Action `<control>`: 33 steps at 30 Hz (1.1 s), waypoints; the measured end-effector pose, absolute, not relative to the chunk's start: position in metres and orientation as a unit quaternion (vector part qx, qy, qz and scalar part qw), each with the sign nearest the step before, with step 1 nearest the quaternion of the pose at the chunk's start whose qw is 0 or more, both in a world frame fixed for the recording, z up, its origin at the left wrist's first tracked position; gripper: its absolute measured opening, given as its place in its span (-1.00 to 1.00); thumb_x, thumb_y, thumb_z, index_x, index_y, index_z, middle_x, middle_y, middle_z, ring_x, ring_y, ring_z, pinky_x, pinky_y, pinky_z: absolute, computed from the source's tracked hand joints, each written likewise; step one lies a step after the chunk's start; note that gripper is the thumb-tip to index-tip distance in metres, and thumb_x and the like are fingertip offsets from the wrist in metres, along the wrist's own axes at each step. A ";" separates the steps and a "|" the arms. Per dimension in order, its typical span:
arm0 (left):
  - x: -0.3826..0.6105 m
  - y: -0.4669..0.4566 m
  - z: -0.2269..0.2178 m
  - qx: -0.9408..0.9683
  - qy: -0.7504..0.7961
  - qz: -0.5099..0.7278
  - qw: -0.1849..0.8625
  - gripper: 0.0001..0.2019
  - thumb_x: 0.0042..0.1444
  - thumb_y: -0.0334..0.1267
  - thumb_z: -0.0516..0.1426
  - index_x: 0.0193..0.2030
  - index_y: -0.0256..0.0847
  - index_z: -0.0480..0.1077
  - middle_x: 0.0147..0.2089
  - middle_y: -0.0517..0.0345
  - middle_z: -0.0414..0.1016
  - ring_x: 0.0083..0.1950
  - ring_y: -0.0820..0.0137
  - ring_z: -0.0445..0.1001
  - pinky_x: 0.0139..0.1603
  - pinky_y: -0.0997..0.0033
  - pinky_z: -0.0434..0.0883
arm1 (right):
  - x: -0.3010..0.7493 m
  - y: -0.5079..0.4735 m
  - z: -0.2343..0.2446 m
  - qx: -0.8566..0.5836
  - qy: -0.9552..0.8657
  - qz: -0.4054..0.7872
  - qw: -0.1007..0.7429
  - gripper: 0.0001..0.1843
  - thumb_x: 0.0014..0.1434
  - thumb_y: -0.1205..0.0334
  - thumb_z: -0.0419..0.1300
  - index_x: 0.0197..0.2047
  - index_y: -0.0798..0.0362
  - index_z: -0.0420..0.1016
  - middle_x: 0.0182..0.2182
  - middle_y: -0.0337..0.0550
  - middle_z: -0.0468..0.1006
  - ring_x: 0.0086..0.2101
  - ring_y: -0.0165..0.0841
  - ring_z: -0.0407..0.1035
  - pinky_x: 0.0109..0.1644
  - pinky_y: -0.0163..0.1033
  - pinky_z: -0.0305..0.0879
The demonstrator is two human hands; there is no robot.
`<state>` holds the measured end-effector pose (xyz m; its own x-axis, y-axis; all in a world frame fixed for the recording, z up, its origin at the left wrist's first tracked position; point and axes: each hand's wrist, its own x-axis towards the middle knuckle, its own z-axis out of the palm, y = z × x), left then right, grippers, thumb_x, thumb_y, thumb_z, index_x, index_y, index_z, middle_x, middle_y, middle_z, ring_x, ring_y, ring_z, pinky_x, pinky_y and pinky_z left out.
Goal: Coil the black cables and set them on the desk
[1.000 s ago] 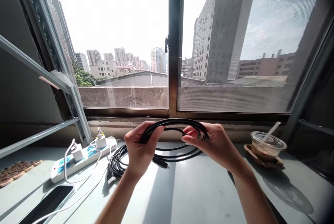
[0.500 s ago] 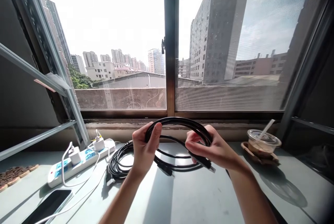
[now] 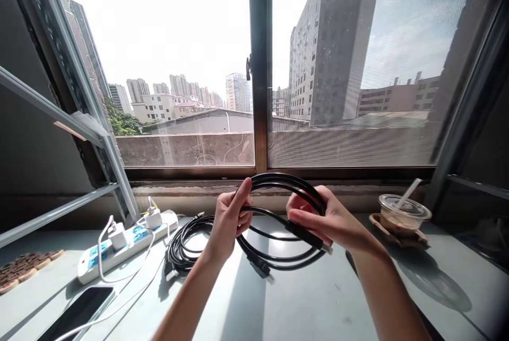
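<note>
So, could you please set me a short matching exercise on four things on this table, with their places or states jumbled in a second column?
1. Central black cable coil
2. Power strip
3. Phone
4. Lidded cup

A. Sits in a brown holder
B. Lies with its dark screen up
C. Held between left hand and right hand
D. Carries two white plugs

Pairs: 1-C, 2-D, 3-B, 4-A

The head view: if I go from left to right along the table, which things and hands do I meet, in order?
Brown mat → power strip → lying coil → left hand → held coil → right hand → cup.
</note>
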<state>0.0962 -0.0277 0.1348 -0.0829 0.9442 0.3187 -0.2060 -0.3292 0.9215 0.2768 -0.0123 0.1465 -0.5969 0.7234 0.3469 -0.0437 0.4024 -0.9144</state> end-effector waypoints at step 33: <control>0.099 -0.034 0.139 0.419 0.270 0.569 0.654 -0.55 0.17 -0.08 0.05 -0.65 -0.22 0.04 -0.76 0.42 -0.20 -0.75 0.66 -0.18 -0.74 0.57 -0.21 | 0.271 0.005 0.139 -0.191 -0.760 0.130 0.608 -0.87 0.11 0.20 0.27 -0.23 0.00 0.54 -0.18 -0.13 0.41 -0.27 -0.43 0.38 -0.55 -0.48 0.29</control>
